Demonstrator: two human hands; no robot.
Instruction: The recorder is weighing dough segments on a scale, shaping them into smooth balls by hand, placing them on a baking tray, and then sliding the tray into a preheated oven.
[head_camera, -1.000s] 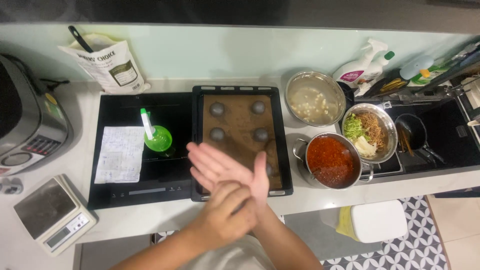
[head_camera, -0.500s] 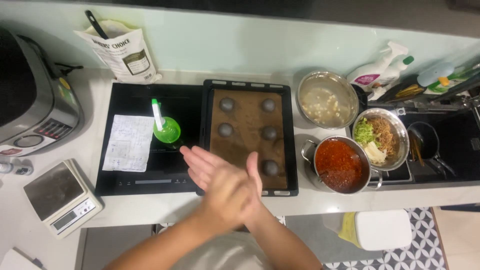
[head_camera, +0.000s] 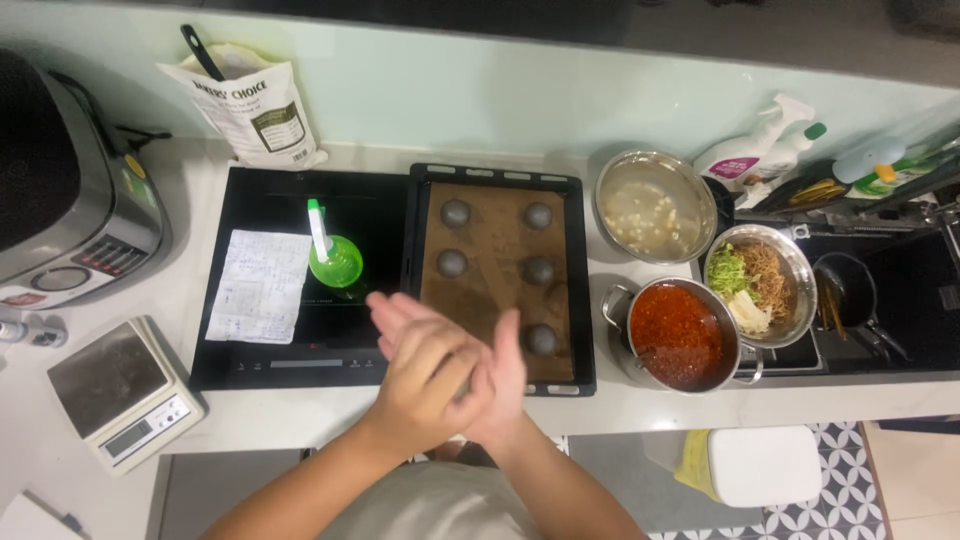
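Left hand over right hand, palms pressed flat together, probably rolling a dough piece hidden between them; contents impossible to confirm. Held above the near edge of the baking tray, beside five dark dough balls on brown paper.

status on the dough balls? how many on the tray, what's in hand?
Done: five grey balls sit on the brown-lined baking tray. In hand: left hand and right hand are pressed palm to palm in front of the tray; whatever is between them is hidden. Left: the tray's lower-left spot is bare.
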